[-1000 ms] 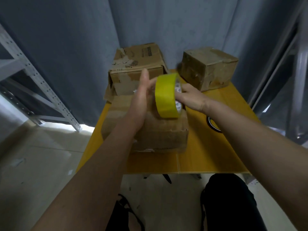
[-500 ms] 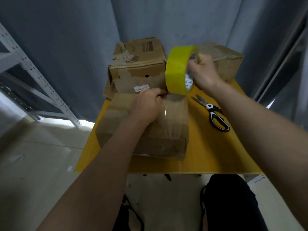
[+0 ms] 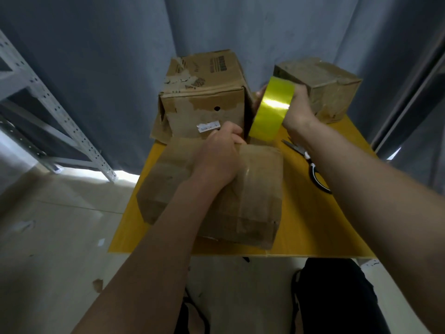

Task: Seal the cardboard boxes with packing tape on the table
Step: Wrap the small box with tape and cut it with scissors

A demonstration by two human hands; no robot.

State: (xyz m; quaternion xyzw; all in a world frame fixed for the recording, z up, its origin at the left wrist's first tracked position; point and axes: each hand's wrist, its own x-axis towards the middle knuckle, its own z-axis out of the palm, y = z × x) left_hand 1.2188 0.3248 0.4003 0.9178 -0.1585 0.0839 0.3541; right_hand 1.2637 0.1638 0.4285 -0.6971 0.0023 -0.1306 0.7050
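Observation:
A low cardboard box (image 3: pixel 255 203) lies in front of me on the yellow table (image 3: pixel 313 227), with a clear tape strip running across its top. My left hand (image 3: pixel 216 157) rests on the box's far edge, fingers curled over it. My right hand (image 3: pixel 297 109) grips a yellow roll of packing tape (image 3: pixel 271 110), held upright just beyond the box's far edge. Two more cardboard boxes stand behind: a taller worn one (image 3: pixel 204 97) at the back centre and a smaller one (image 3: pixel 330 90) at the back right.
Scissors (image 3: pixel 310 165) with black handles lie on the table right of the near box, partly under my right forearm. A grey metal shelf frame (image 3: pixel 48 121) stands at the left. Grey curtains hang behind the table.
My right hand has lowered the tape roll from above the back boxes toward the near box's far edge. My left hand stays on that edge.

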